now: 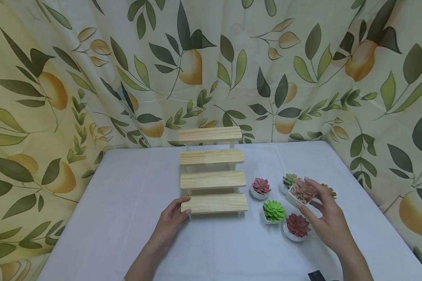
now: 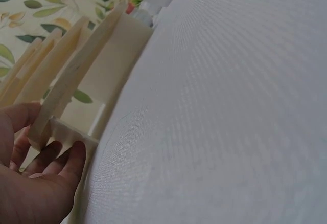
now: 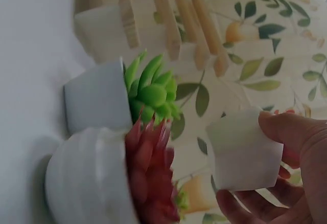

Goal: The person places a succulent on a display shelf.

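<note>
My left hand [image 1: 169, 221] grips the left end of the lowest board on a tiered wooden display stand [image 1: 213, 203]. In the left wrist view, its thumb side lies over the board [image 2: 76, 75] and other fingertips [image 2: 76, 152] are beneath it. My right hand [image 1: 328, 220] holds a dusty-pink potted succulent [image 1: 302, 191] by its small white square pot [image 3: 244, 150], tilted and raised above the other plants. A bright green succulent [image 1: 274, 211], a dark red succulent [image 1: 297, 225] and a pink succulent [image 1: 261, 185] stand in white pots between the stand and that hand.
Behind the raised pot are a grey-green succulent [image 1: 289, 180] and another plant [image 1: 328, 190], partly hidden by my right hand. A white cloth covers the table [image 1: 137, 187]. Fruit-and-leaf patterned curtain [image 1: 211, 47] hangs behind and beside it. A black object [image 1: 317, 275] lies at the front edge.
</note>
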`<state>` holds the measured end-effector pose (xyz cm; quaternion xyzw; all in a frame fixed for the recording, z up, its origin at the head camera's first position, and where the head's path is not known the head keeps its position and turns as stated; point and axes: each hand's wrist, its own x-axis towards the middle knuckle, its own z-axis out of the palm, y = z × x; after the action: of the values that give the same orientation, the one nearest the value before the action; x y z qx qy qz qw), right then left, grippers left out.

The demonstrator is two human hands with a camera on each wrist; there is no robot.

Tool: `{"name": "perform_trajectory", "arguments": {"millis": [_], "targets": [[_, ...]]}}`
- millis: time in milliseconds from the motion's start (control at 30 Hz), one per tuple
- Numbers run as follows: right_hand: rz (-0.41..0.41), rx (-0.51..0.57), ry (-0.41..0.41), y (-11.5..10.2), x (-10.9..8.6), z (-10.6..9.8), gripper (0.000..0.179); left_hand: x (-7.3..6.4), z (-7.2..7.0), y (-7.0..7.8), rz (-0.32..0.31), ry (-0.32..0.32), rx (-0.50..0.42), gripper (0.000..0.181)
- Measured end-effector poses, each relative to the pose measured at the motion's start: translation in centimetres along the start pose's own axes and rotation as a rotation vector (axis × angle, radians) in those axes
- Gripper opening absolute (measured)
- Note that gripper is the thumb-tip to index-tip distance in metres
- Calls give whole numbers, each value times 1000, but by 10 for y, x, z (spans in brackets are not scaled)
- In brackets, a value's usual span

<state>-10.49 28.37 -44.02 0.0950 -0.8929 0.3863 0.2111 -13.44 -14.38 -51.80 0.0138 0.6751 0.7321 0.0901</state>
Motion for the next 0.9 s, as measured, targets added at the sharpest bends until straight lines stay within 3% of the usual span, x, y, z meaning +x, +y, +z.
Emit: {"name": "perform_trajectory", "arguments": {"millis": [467,900], "targets": [[-84,67,-124,-43,59,27,78,0,0,1,4,-2,13,48],[-200,280,-214,-83,138,69,71,2,0,-1,1,4,28,46]]}}
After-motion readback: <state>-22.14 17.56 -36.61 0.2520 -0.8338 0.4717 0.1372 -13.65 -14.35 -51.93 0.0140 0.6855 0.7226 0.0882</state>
